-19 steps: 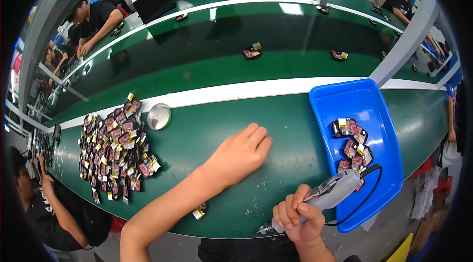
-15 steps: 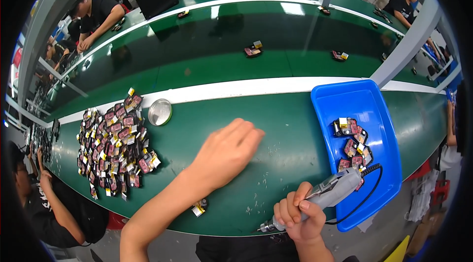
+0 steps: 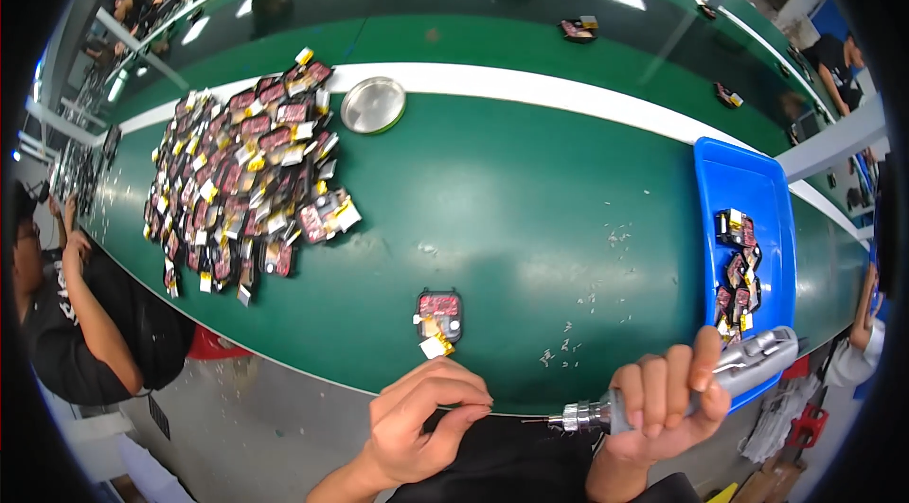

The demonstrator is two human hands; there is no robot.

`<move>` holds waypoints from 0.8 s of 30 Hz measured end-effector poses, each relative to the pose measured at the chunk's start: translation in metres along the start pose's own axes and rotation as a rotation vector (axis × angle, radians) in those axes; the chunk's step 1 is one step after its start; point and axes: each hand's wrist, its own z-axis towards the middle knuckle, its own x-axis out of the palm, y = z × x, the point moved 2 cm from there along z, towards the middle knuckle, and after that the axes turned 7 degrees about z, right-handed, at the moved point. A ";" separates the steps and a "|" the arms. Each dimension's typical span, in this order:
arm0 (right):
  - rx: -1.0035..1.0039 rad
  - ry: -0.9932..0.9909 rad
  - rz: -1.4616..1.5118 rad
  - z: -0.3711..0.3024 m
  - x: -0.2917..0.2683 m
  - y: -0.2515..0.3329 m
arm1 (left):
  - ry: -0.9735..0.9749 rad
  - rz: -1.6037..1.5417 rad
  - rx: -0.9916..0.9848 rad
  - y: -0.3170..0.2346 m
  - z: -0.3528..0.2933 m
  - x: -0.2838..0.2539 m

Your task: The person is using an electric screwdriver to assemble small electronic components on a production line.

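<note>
- Green bench (image 3: 540,219) w/ white strip (image 3: 530,89) along far side; co-worker (image 3: 95,323) at left.
- R hand (image 3: 668,399) wrapped round grey power tool (image 3: 757,357), thin bit (image 3: 538,421) pointing twd L hand (image 3: 426,423).
- L hand: thumb + index tips pinched tog. nr bench edge; can't tell if anything's btwn.
- Single black/red module (image 3: 438,317) on bench, just beyond L hand.
- Big module pile (image 3: 237,186) on left, round tin (image 3: 373,105) beside; blue tray (image 3: 757,183) on right w/ a few more.

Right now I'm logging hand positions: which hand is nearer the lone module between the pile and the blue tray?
Left. The left hand is just on the person's side of the lone module; the right hand, gripping the grey power tool, is farther off to the right.
</note>
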 end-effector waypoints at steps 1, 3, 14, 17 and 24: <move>-0.031 0.042 0.028 -0.001 0.006 -0.001 | -0.037 -0.154 -0.112 0.001 -0.006 0.002; -0.027 0.025 0.089 -0.003 0.016 -0.005 | -0.048 -0.308 -0.191 0.000 -0.013 0.006; -0.132 0.034 0.049 -0.001 0.031 -0.019 | 0.013 -0.729 -0.334 0.001 -0.022 0.018; -0.095 0.036 0.022 -0.002 0.028 -0.018 | 0.026 -0.706 -0.360 0.001 -0.021 0.017; -0.099 0.073 -0.013 -0.002 0.025 -0.019 | 0.041 -0.495 -0.335 0.000 -0.019 0.014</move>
